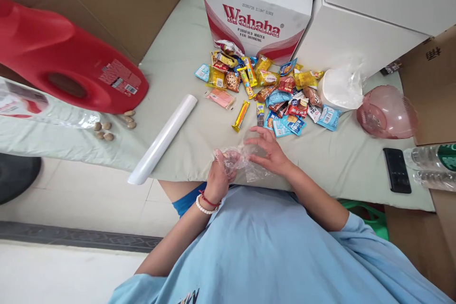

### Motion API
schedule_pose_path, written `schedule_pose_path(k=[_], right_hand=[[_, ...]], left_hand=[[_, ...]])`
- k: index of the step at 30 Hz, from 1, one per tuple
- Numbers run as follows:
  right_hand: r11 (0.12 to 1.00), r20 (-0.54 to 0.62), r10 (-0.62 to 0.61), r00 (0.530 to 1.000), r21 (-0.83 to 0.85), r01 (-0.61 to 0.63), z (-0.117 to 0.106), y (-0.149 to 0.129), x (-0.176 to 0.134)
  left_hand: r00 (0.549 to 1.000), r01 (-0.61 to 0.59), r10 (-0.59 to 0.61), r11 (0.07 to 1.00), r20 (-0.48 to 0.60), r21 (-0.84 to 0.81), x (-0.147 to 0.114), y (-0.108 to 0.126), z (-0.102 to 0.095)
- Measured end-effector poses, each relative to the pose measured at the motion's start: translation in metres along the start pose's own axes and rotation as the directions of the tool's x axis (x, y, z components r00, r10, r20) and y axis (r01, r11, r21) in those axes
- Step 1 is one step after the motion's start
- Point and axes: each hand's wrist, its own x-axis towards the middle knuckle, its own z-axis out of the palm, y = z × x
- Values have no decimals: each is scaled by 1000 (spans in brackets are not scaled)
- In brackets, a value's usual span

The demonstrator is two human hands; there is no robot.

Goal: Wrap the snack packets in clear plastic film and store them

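Note:
Close to the table's front edge, my left hand (pixel 221 175) is closed around a crumpled clear plastic bag (pixel 238 159). My right hand (pixel 269 151) is beside it, fingers spread and curved, with the thumb and fingertips at the bag's thin film; the film partly hides the contact. Just beyond the hands lie a small yellow snack bar (pixel 241 116) and a dark-and-yellow packet (pixel 260 114). Farther back is a heap of wrapped snacks (pixel 267 78) in yellow, red and blue wrappers. A pink packet (pixel 220 98) lies at its left side.
A white plastic roll (pixel 164 137) lies left. Beyond it are a red jug (pixel 71 66) and several walnut-like round things (pixel 107 136). A Wahaha carton (pixel 256 19) stands behind the snacks. To the right are a white container (pixel 340 89), pink bowl (pixel 386 111), phone (pixel 397 170) and bottles (pixel 427 157).

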Motion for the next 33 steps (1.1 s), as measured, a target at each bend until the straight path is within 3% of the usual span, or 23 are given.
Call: schedule_pose_path(k=[3,7,11,13,16,18,19,20,21,23,24,25,28,30,33], right_hand=[[985,98,-23,995,174,5,-21,-1,12],[883,176,220,959,381,-273,-59,-2,16],[808,306,316,898,409,-424,-93,1,22],[804,353,326,877,385,-453,-104,9,31],[876,309,331,892,252,-412,-108,26,51],[954,99,287,953,57,-294,-103,32,63],[973,-36,223,974,-58,-225,-100,32,67],[973,-154,139,978,-164,-164,-96,28,69],[962,-244,53,968,-248,-115,-92,22,68],[940,-329,-75,941,-339,-44,-83,5,58],[933,-322,-112,940,-359,-12,-77,-3,48],[926,-285,-143,948,-376,27,-71,-9,36],[889,-11,-163,987,-436,142,-48,-12,-10],[863,142,-65,988,-490,128,-35,-3,-48],[847,219,135,966,-532,3,-29,6,-110]], left_hand=[[1000,22,-22,998,12,64,2,3,-13],[990,78,-96,984,107,161,3,19,-33],[940,116,-195,954,281,275,1,39,-49],[914,163,-253,945,318,283,2,43,-58],[951,182,-235,951,203,251,9,42,-75],[998,60,-53,936,-29,347,13,40,-85],[981,-23,106,896,-163,444,13,39,-88],[918,-96,288,828,-272,552,11,39,-89],[825,-154,458,746,-331,647,7,39,-87],[657,-268,684,605,-317,750,-2,39,-75],[626,-336,734,560,-264,757,-6,39,-64],[632,-410,752,531,-189,741,-8,37,-52],[732,-529,676,482,88,698,-2,19,-15],[791,-504,572,413,215,758,10,-1,2],[828,-466,441,201,345,862,29,-30,8]])
